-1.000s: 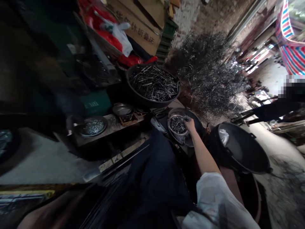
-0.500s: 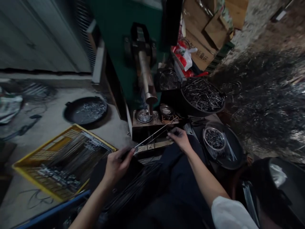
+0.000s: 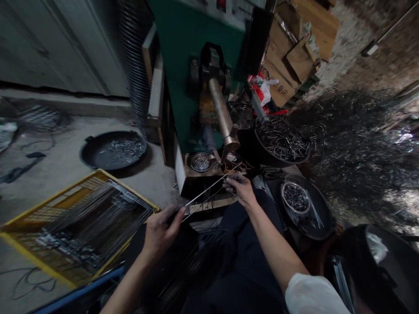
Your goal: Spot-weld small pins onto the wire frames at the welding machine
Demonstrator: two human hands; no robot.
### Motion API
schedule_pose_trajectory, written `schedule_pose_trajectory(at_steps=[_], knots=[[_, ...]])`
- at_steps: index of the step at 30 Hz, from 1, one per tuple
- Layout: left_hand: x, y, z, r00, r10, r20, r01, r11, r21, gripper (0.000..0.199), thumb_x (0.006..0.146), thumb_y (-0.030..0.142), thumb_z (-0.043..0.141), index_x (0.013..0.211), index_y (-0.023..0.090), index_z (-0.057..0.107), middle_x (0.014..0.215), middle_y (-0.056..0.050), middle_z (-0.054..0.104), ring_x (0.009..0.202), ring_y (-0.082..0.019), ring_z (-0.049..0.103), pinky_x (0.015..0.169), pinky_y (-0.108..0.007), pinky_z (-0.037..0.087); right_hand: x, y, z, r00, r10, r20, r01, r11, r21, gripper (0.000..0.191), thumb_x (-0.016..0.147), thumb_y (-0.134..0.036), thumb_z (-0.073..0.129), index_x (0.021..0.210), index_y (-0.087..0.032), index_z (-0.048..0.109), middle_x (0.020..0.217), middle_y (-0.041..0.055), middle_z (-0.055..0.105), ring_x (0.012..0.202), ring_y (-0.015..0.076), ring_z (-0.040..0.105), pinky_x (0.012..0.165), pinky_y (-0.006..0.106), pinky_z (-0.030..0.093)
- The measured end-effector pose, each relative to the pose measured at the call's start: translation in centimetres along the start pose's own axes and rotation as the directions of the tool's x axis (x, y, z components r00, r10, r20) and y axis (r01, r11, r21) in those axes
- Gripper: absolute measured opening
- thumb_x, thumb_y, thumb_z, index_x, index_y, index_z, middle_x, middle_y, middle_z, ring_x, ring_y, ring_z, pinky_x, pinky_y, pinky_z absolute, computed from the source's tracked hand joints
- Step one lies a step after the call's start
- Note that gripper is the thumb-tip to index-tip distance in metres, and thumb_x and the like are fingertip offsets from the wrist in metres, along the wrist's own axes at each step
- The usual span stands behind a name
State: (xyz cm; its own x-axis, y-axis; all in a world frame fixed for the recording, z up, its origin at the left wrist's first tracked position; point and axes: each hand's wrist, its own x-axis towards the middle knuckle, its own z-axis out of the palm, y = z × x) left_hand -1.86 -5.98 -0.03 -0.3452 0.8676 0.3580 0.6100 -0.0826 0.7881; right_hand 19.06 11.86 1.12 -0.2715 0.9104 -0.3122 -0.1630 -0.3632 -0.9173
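Note:
My left hand (image 3: pixel 163 226) is closed on the near end of a thin metal rod (image 3: pixel 204 192), which slants up and right to the front of the machine's electrode arm (image 3: pixel 222 111). My right hand (image 3: pixel 240 187) is at the rod's far part, its fingers pinched together; whatever small piece they hold is too dark and small to make out. Just beyond the hands, a round dish (image 3: pixel 200 162) of small metal parts sits on the machine's ledge. More thin rods lie blurred on the dark lap below.
A yellow crate (image 3: pixel 49 266) of rods stands at the left, behind it a black pan (image 3: pixel 113 150). To the right are a pan heaped with metal pieces (image 3: pixel 283 139), a clear bowl of small parts (image 3: pixel 295 197) and a black bin (image 3: pixel 397 261).
The view has shifted, so the machine appears further right. My right hand has moved slightly left and closer to the rod. My left hand still holds the rod.

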Motion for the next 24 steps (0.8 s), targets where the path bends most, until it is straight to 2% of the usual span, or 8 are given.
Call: schedule_pose_trajectory(at_steps=[4, 9, 12, 17, 24], knots=[[-0.1, -0.3, -0.4, 1.000, 0.002, -0.026, -0.002, 1.000, -0.007, 0.022, 0.091, 0.035, 0.061, 0.084, 0.017, 0.071, 0.073, -0.002, 0.073, 0.062, -0.017, 0.067, 0.060, -0.024, 0.048, -0.3, -0.3, 1.3, 1.000, 0.003, -0.017, -0.003, 0.999, 0.043, 0.037, 0.055, -0.035, 0.091, 0.075, -0.015, 0.068, 0.068, 0.0036, 0.072, 0.061, 0.0148, 0.071, 0.052, 0.017, 0.055], [-0.2, -0.6, -0.4, 0.995, 0.077, -0.067, -0.076, 0.997, 0.021, 0.022, 0.093, 0.033, 0.060, 0.082, 0.016, 0.069, 0.069, 0.000, 0.070, 0.056, -0.013, 0.064, 0.056, -0.021, 0.046, -0.7, -0.7, 2.6, 0.999, -0.008, -0.046, 0.014, 0.991, 0.133, 0.037, 0.055, -0.031, 0.092, 0.073, -0.016, 0.063, 0.070, 0.0035, 0.073, 0.063, 0.0175, 0.073, 0.051, 0.017, 0.055], [-0.1, -0.4, -0.5, 0.993, 0.098, -0.063, -0.096, 0.995, 0.029, 0.023, 0.094, 0.032, 0.059, 0.080, 0.016, 0.068, 0.064, 0.002, 0.066, 0.051, -0.011, 0.060, 0.053, -0.019, 0.044, -0.7, -0.8, 2.9, 0.999, -0.021, -0.047, 0.028, 0.987, 0.156, 0.035, 0.056, -0.031, 0.091, 0.074, -0.016, 0.065, 0.072, 0.0035, 0.073, 0.063, 0.0172, 0.073, 0.050, 0.017, 0.055], [0.0, -0.4, -0.8, 0.983, 0.151, -0.108, -0.145, 0.987, 0.068, 0.020, 0.095, 0.030, 0.059, 0.086, 0.015, 0.068, 0.072, 0.000, 0.071, 0.059, -0.012, 0.067, 0.058, -0.018, 0.047, -0.5, -1.1, 3.0, 0.999, -0.039, -0.027, 0.043, 0.985, 0.168, 0.032, 0.057, -0.030, 0.090, 0.074, -0.015, 0.066, 0.070, 0.0040, 0.073, 0.061, 0.0151, 0.072, 0.051, 0.016, 0.055], [-0.3, -0.3, -0.9, 0.972, 0.180, -0.154, -0.167, 0.982, 0.092, 0.016, 0.094, 0.029, 0.061, 0.088, 0.016, 0.067, 0.074, 0.000, 0.072, 0.059, -0.011, 0.067, 0.059, -0.018, 0.048, -0.3, -1.6, 3.5, 0.998, -0.060, -0.025, 0.063, 0.980, 0.190, 0.030, 0.057, -0.029, 0.089, 0.074, -0.015, 0.068, 0.072, 0.0047, 0.075, 0.059, 0.0135, 0.071, 0.050, 0.016, 0.055]])
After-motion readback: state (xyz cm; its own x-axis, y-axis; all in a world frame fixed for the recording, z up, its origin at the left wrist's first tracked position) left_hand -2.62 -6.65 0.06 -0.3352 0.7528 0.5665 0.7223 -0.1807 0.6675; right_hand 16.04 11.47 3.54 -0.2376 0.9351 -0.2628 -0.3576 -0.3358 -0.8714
